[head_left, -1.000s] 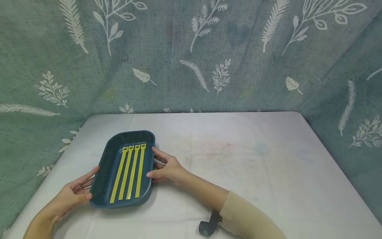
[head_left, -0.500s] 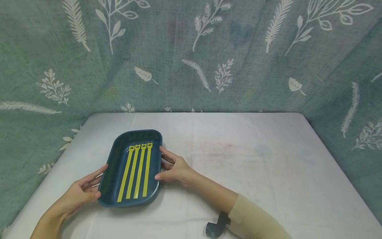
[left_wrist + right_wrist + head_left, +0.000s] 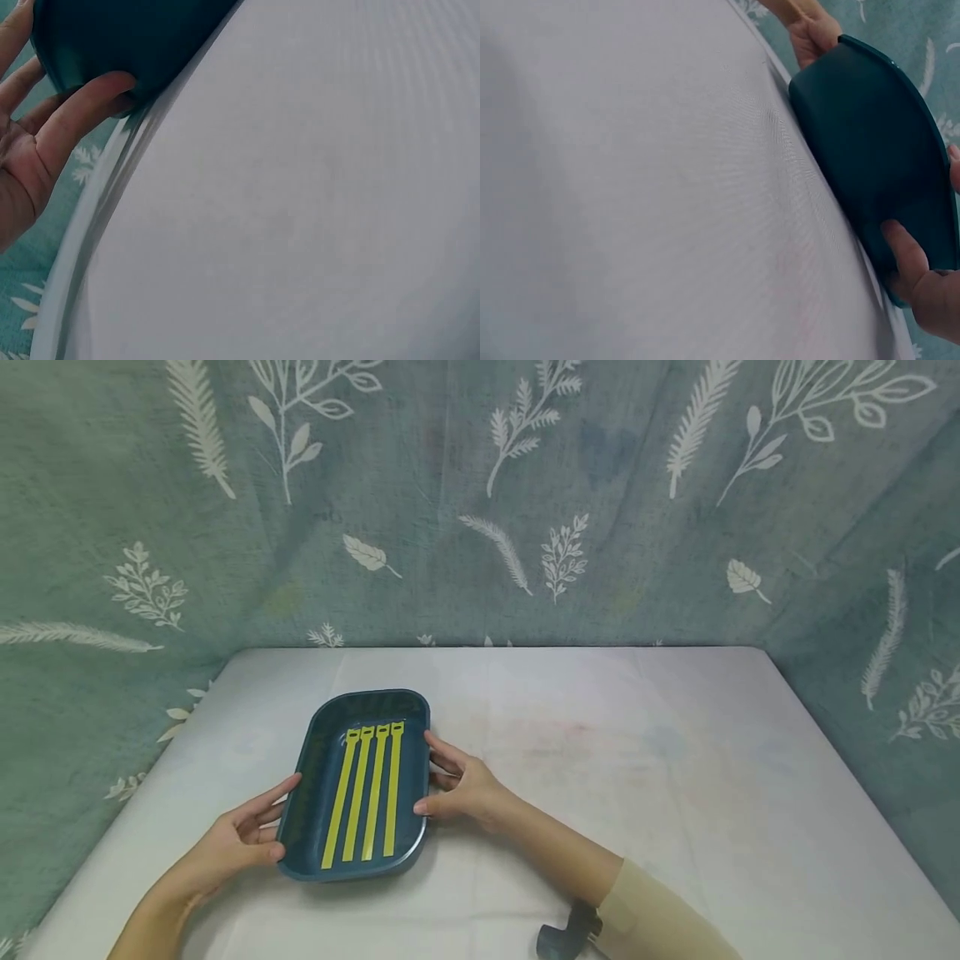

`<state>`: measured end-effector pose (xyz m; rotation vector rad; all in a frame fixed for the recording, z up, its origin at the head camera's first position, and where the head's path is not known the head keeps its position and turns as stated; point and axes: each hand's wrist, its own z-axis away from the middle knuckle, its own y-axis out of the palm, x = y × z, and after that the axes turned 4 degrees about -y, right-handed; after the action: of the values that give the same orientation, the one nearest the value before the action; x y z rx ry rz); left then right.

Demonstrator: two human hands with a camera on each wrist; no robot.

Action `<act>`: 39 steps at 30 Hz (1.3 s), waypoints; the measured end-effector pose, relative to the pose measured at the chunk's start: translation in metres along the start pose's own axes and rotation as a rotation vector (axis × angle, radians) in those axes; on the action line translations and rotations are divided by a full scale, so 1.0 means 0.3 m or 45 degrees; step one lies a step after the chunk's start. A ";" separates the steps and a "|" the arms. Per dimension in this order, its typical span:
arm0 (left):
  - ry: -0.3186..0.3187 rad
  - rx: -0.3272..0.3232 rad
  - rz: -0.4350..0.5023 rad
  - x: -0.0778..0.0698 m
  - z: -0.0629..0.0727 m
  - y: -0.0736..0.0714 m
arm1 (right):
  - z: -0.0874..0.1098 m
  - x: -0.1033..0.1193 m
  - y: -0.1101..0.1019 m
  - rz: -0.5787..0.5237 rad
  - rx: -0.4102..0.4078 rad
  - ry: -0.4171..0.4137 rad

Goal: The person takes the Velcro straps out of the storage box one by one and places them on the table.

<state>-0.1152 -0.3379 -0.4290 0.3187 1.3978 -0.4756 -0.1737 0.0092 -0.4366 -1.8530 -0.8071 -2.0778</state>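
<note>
A dark teal tray with rounded corners stands left of centre in the head view. In it lie several yellow strap-like cable ties, side by side and lengthwise, with their slotted heads toward the far end. My left hand grips the tray's near left side, thumb by the corner and fingers along the wall. Opposite, my right hand holds the right side, its thumb at the rim and fingers against the outer wall. Both wrist views catch only the tray's outside, so the ties are hidden there.
A white-covered table extends around the tray. Behind it hangs a grey-green leaf-patterned cloth. A dark curved device sits by the beige sleeve of my right arm.
Both hands have carried the tray steadily to the right in the head view. The cable ties have kept their places inside it, and the grip on each side is unchanged.
</note>
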 end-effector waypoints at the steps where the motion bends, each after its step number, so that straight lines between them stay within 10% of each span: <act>1: -0.007 -0.011 -0.018 -0.001 -0.004 0.006 | 0.006 0.000 -0.005 0.016 0.001 -0.006; 21: -0.051 0.025 -0.082 -0.034 -0.081 0.088 | 0.090 0.017 -0.095 0.144 0.040 -0.061; 39: -0.017 0.059 0.011 -0.034 -0.129 0.170 | 0.161 0.025 -0.163 -0.061 0.004 -0.010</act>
<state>-0.1242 -0.2736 -0.4282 0.3585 1.3736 -0.5022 -0.1601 0.0770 -0.4389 -1.8592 -0.8643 -2.0982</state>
